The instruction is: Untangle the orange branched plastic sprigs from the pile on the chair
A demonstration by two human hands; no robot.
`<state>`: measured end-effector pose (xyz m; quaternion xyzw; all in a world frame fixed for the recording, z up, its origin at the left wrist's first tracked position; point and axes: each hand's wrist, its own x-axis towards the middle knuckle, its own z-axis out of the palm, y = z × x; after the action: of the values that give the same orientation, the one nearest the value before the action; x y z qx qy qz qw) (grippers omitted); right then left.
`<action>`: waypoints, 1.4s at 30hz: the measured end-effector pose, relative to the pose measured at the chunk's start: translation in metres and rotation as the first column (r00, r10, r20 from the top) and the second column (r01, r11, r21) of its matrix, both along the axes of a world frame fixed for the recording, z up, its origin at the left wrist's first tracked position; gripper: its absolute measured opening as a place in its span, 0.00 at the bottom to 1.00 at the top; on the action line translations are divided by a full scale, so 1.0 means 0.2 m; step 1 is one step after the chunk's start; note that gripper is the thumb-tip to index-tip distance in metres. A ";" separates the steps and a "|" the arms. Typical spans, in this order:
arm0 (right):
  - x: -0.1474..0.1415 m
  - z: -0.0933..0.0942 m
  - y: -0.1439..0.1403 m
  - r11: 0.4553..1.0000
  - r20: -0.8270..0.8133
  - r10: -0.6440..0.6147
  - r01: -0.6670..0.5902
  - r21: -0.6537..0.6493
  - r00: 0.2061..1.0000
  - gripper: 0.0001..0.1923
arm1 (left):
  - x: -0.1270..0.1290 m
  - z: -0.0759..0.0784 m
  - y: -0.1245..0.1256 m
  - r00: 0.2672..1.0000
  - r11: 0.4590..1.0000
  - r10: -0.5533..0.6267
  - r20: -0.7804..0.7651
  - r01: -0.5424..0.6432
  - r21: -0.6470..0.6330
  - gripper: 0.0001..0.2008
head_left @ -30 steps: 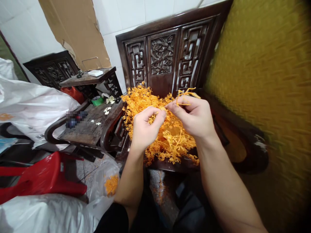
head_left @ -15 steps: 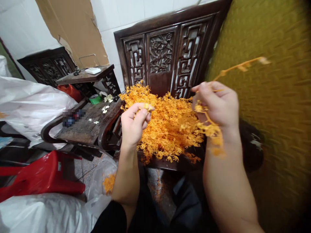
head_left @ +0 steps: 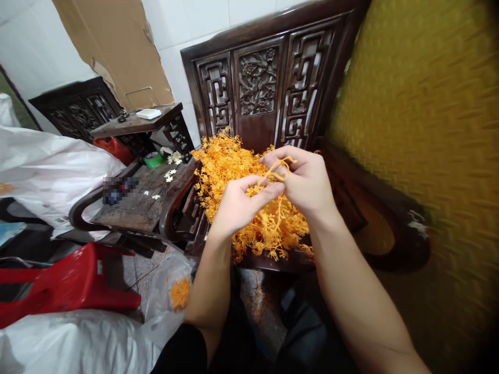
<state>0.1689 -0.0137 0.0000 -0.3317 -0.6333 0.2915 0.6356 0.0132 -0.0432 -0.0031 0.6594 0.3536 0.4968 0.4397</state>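
My left hand [head_left: 244, 203] and my right hand [head_left: 306, 179] are close together in front of the carved chair back. Thumb and fingers of each are pinched on a thin orange plastic stem [head_left: 278, 170], which loops between them. Part of it dangles below the fingertips. Just beneath and behind my hands is a large heap of orange plastic flower sprigs [head_left: 224, 166] on the dark wooden chair seat. My right hand and forearm hide the heap's right side.
A second wooden chair [head_left: 130, 215] on the left bears green tape [head_left: 154, 159] and pale flower pieces [head_left: 169, 175]. A red plastic stool [head_left: 74, 280], white sacks [head_left: 50, 171] and a clear bag [head_left: 159, 285] with orange pieces stand lower left. A yellow textured surface [head_left: 429, 130] rises at right.
My right hand has moved left and met my left hand, which has shifted slightly right and down. The stem now loops between both hands, and the hanging flowered strand no longer shows at the right.
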 end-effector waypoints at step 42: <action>0.04 0.04 -0.02 0.937 -0.263 0.262 -0.310 -0.159 0.928 0.28 | -0.12 0.01 0.08 0.778 0.966 0.222 0.588 -0.095 -0.239 0.09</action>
<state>0.1767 -0.0182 0.0077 -0.2595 -0.5622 0.4804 0.6212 -0.0115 -0.0281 -0.0018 0.3849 0.2943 0.6809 0.5492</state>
